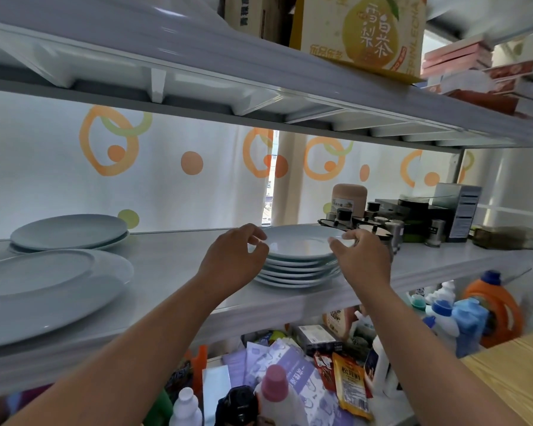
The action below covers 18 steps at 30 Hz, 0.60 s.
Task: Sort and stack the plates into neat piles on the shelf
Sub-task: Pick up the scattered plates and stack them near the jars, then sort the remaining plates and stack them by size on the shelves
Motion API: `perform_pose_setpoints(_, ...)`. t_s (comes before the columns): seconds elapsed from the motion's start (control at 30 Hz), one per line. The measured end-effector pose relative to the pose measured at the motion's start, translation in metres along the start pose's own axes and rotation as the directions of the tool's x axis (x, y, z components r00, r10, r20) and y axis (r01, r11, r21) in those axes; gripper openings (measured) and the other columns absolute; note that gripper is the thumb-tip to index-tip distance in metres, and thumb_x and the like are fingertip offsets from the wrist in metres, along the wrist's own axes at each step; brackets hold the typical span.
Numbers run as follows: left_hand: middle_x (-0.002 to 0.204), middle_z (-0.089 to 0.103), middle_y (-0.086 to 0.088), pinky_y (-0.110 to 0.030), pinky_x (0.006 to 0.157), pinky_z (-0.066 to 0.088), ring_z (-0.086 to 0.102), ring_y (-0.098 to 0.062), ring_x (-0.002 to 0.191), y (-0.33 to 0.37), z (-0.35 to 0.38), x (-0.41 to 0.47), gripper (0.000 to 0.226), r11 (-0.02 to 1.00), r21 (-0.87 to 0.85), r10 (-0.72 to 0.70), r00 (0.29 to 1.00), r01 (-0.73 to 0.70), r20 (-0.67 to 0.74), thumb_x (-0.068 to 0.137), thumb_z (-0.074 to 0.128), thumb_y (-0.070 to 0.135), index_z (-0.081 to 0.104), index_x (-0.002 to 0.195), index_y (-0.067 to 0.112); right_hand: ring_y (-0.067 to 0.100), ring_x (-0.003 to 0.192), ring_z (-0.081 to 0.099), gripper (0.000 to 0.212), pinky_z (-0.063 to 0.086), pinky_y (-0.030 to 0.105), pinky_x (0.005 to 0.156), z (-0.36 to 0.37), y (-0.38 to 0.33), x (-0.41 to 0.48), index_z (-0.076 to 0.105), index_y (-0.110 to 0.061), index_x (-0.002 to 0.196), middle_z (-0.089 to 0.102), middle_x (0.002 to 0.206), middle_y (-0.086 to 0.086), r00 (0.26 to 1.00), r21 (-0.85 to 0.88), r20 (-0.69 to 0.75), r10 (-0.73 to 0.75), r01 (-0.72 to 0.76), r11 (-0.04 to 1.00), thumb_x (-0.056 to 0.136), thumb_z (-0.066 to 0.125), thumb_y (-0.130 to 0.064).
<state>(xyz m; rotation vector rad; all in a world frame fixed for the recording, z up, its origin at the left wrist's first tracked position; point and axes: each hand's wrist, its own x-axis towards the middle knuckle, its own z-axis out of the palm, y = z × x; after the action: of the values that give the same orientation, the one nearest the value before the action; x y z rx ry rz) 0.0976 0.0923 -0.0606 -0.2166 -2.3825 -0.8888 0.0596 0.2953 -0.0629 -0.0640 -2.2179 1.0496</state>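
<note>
A stack of several pale blue-white plates (296,273) stands in the middle of the white shelf (173,265). My left hand (231,259) curls around the left rim of the top plate (302,244), thumb and fingers on either side of the edge. At the right rim, my right hand (360,256) has its thumb on top. A low pile of wider plates (68,232) sits at the back left. Larger plates (43,290) lie overlapped and off-centre at the front left.
Spice jars (382,226), a brown canister (350,198) and dark boxes (443,210) crowd the shelf right behind and beside the stack. Another shelf (259,87) hangs low overhead. Bottles and packets (290,379) fill the level below. A wooden surface (511,373) lies at the lower right.
</note>
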Motion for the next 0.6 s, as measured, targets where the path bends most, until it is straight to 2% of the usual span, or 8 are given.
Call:
perform_pose_setpoints(0.07, 0.100, 0.060, 0.010, -0.025, 0.076, 0.038, 0.055, -0.010, 0.092, -0.001, -0.002, -0.001, 0.023, 1.000, 0.005, -0.002, 1.000, 0.003, -0.006, 0.088, 0.049, 0.029, 0.060, 0.107, 0.025, 0.009, 0.065, 0.050, 0.023, 0.027, 0.020, 0.049, -0.002, -0.010, -0.005, 0.065, -0.015, 0.100, 0.065, 0.085, 0.001, 0.996, -0.029, -0.025, -0.088, 0.087, 0.996, 0.087, 0.059, -0.033)
perform_pose_setpoints(0.17, 0.102, 0.063, 0.009, -0.025, 0.075, 0.038, 0.055, -0.010, 0.091, -0.004, -0.008, -0.001, 0.022, 1.000, 0.011, -0.006, 1.000, 0.006, -0.015, 0.087, 0.049, 0.029, 0.061, 0.105, 0.025, 0.002, 0.058, 0.044, 0.014, 0.029, 0.021, 0.048, 0.002, -0.032, -0.016, 0.065, -0.018, 0.089, 0.050, 0.064, -0.011, 0.977, 0.013, 0.002, -0.212, 0.212, 0.977, 0.086, 0.058, -0.029)
perform_pose_setpoints(0.27, 0.104, 0.064, 0.009, -0.025, 0.075, 0.038, 0.055, -0.009, 0.091, -0.011, -0.022, -0.004, 0.023, 0.999, 0.044, -0.014, 0.999, 0.016, -0.041, 0.086, 0.049, 0.031, 0.060, 0.106, 0.027, 0.005, 0.058, 0.047, 0.011, 0.036, 0.024, 0.057, 0.012, -0.057, -0.030, 0.065, -0.019, 0.086, 0.049, 0.060, -0.012, 0.942, 0.080, 0.019, -0.335, 0.332, 0.940, 0.084, 0.060, -0.028)
perform_pose_setpoints(0.33, 0.105, 0.064, 0.008, -0.025, 0.075, 0.037, 0.054, -0.010, 0.092, -0.019, -0.033, -0.010, 0.024, 0.994, 0.103, -0.017, 0.997, 0.025, -0.075, 0.086, 0.049, 0.033, 0.060, 0.106, 0.027, 0.001, 0.055, 0.045, 0.009, 0.033, 0.016, 0.056, 0.024, -0.071, -0.041, 0.065, -0.018, 0.086, 0.048, 0.059, -0.014, 0.910, 0.121, 0.050, -0.412, 0.404, 0.907, 0.084, 0.062, -0.027)
perform_pose_setpoints(0.43, 0.106, 0.066, 0.005, -0.026, 0.076, 0.039, 0.057, -0.013, 0.094, -0.036, -0.055, -0.020, 0.024, 0.982, 0.179, -0.036, 0.993, 0.056, -0.113, 0.085, 0.049, 0.032, 0.061, 0.105, 0.026, -0.002, 0.051, 0.043, 0.012, 0.028, 0.006, 0.056, 0.050, -0.086, -0.063, 0.068, -0.016, 0.090, 0.045, 0.059, -0.018, 0.836, 0.179, 0.199, -0.512, 0.482, 0.857, 0.084, 0.063, -0.025)
perform_pose_setpoints(0.5, 0.105, 0.066, 0.006, -0.027, 0.077, 0.041, 0.057, -0.012, 0.095, -0.048, -0.071, -0.029, 0.024, 0.975, 0.205, -0.064, 0.991, 0.088, -0.122, 0.085, 0.049, 0.032, 0.061, 0.106, 0.026, -0.001, 0.052, 0.045, 0.015, 0.032, 0.006, 0.056, 0.070, -0.092, -0.078, 0.068, -0.017, 0.096, 0.046, 0.060, -0.017, 0.769, 0.220, 0.317, -0.554, 0.509, 0.832, 0.084, 0.063, -0.025)
perform_pose_setpoints(0.6, 0.099, 0.064, 0.010, -0.025, 0.076, 0.040, 0.056, -0.007, 0.090, -0.066, -0.097, -0.046, 0.021, 0.969, 0.215, -0.092, 0.984, 0.124, -0.153, 0.086, 0.049, 0.031, 0.061, 0.104, 0.027, 0.002, 0.060, 0.050, 0.024, 0.038, 0.007, 0.058, 0.095, -0.101, -0.097, 0.066, -0.021, 0.104, 0.055, 0.070, -0.009, 0.692, 0.293, 0.412, -0.593, 0.515, 0.805, 0.081, 0.065, -0.027)
